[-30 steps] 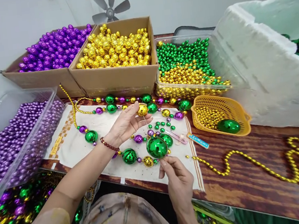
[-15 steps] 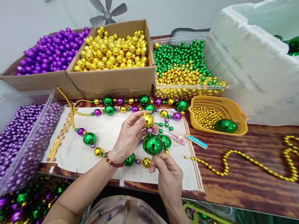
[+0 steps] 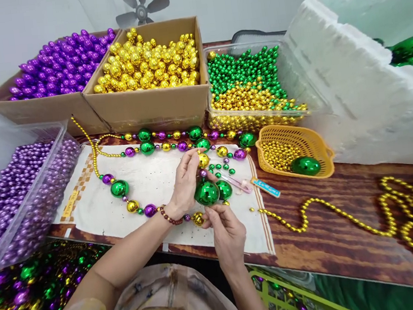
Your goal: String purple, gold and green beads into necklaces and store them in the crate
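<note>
My left hand (image 3: pixel 187 179), with a brown bead bracelet at the wrist, is closed around the upper part of a bead necklace, its fingertips on a gold bead (image 3: pixel 203 160). Just below that bead hang a small purple bead (image 3: pixel 203 174) and a large green bead (image 3: pixel 207 193). My right hand (image 3: pixel 226 227) pinches the strand at the underside of the green bead; its thumb and fingertip hide the exact spot. Another large green bead (image 3: pixel 225 189) sits right behind. The rest of the necklace (image 3: pixel 120 188) curves over the white cloth (image 3: pixel 96 207).
Several small green beads (image 3: pixel 225 167) and a pink tool (image 3: pixel 240 186) lie on the cloth. Along the back stand a purple bead box (image 3: pixel 52 108), a gold bead box (image 3: pixel 149 107) and a clear bin (image 3: pixel 261 114). At right are a yellow basket (image 3: pixel 326 161), gold bead chain (image 3: pixel 332 210) and foam box (image 3: pixel 343 109).
The whole view has shifted slightly, so things appear a little further up and left. Both hands keep hold of the necklace in nearly the same pose.
</note>
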A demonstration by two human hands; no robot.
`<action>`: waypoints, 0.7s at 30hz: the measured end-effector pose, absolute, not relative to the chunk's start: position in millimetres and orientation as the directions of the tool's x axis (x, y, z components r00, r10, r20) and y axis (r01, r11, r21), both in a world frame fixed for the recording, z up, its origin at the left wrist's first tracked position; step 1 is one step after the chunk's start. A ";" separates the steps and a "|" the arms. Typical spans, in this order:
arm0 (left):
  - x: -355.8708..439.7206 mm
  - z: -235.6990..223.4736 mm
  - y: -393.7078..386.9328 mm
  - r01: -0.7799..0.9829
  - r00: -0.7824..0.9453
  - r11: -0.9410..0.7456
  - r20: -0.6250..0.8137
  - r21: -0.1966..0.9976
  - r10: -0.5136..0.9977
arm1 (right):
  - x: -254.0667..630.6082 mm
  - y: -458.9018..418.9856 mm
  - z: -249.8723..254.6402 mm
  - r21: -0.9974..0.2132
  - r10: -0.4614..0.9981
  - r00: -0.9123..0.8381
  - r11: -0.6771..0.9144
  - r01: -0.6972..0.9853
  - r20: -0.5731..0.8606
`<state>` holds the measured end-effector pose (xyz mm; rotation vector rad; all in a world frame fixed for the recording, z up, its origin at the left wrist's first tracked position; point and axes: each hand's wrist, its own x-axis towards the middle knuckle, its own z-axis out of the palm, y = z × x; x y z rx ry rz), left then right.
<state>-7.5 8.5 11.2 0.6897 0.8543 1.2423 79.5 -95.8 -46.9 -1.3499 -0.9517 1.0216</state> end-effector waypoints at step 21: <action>4.8 47.1 60.3 0.107 0.683 0.577 -0.481 0.810 0.549 | 180.3 6.7 -15.1 -0.806 0.853 0.493 0.167 -0.568 -0.170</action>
